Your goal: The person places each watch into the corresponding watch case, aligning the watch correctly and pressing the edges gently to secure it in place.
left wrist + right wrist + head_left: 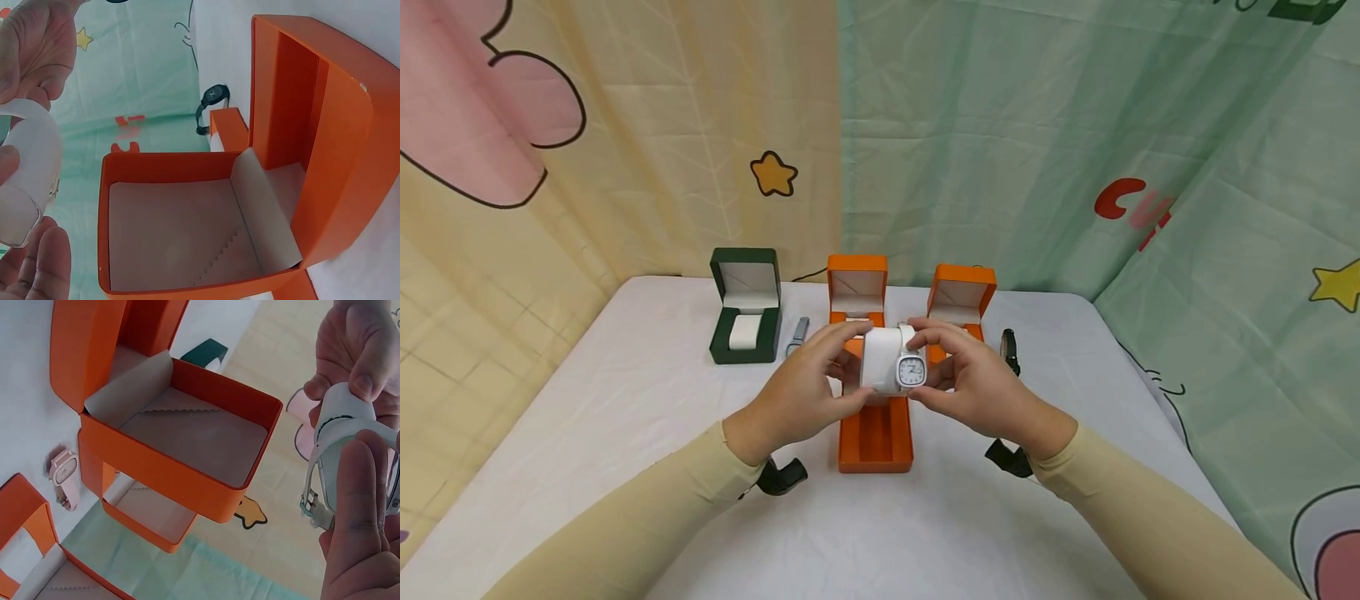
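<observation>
A white watch (911, 369) with a square face is wrapped round a white pillow (878, 360). Both hands hold them in the air above the open orange box (875, 437). My left hand (841, 368) grips the pillow from the left, thumb below and fingers on top. My right hand (937, 368) pinches the watch strap from the right. In the right wrist view the strap (317, 456) and its buckle sit between thumb and finger. The left wrist view shows the pillow (36, 159) held over the box's pale lining (181, 237).
An open green box (745, 307) holding a white pillow stands back left, with a silver watch (797, 334) beside it. A second orange box (961, 293) and a black watch (1010, 350) are back right. A pink watch (64, 477) lies on the white table (625, 400).
</observation>
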Action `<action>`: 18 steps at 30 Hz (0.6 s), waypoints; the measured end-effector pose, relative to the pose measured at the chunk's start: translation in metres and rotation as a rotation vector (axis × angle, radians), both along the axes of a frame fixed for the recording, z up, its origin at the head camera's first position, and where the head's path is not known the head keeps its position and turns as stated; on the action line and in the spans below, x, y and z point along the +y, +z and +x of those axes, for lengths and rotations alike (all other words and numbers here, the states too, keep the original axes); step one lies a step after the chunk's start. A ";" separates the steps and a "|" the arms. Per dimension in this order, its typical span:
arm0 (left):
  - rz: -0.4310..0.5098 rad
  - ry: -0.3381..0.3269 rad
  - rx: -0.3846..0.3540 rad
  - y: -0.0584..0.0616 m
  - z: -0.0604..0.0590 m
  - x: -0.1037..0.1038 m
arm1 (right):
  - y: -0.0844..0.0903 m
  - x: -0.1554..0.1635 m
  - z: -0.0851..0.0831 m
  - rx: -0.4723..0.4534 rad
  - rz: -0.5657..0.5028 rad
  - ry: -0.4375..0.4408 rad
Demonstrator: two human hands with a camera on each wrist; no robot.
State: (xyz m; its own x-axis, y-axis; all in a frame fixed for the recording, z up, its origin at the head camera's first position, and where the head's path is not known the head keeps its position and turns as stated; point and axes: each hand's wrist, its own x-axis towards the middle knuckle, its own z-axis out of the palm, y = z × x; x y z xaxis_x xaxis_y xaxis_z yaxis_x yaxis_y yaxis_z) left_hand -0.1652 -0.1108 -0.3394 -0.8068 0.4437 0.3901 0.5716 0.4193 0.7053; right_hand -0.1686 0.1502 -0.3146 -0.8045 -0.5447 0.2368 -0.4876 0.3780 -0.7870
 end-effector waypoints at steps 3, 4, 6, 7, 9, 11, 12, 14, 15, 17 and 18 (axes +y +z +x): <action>0.011 -0.001 0.002 -0.001 0.000 0.000 | 0.001 0.001 -0.001 -0.014 -0.005 0.004; 0.014 0.000 0.000 -0.001 0.000 0.000 | 0.001 0.002 -0.001 -0.017 -0.005 0.003; 0.020 0.002 -0.007 -0.001 0.000 0.000 | 0.001 0.002 -0.001 -0.026 -0.007 0.004; 0.022 0.005 -0.012 -0.001 0.000 -0.001 | 0.001 0.002 -0.001 -0.030 -0.007 0.005; 0.026 0.007 -0.022 -0.001 0.000 -0.001 | 0.001 0.002 -0.001 -0.037 -0.004 0.005; 0.030 0.007 -0.033 -0.002 0.000 0.000 | 0.001 0.002 -0.001 -0.043 -0.003 0.006; 0.032 0.008 -0.037 -0.003 0.000 0.000 | 0.001 0.002 -0.001 -0.045 -0.003 0.007; 0.038 0.005 -0.047 -0.003 -0.001 0.000 | 0.001 0.002 -0.001 -0.048 -0.006 0.009; 0.041 0.005 -0.051 -0.004 -0.001 0.000 | 0.001 0.002 -0.001 -0.048 -0.009 0.013; 0.052 0.002 -0.060 -0.004 -0.002 0.000 | 0.000 0.002 -0.002 -0.044 -0.014 0.020; 0.056 0.001 -0.064 -0.004 -0.003 0.000 | 0.000 0.002 -0.002 -0.042 -0.015 0.023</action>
State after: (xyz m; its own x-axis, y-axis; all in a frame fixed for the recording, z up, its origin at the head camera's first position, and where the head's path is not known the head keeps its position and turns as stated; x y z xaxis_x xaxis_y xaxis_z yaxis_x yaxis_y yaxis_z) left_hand -0.1678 -0.1103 -0.3437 -0.8315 0.4216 0.3617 0.5240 0.3789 0.7628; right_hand -0.1706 0.1517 -0.3145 -0.8010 -0.5601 0.2115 -0.4629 0.3553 -0.8121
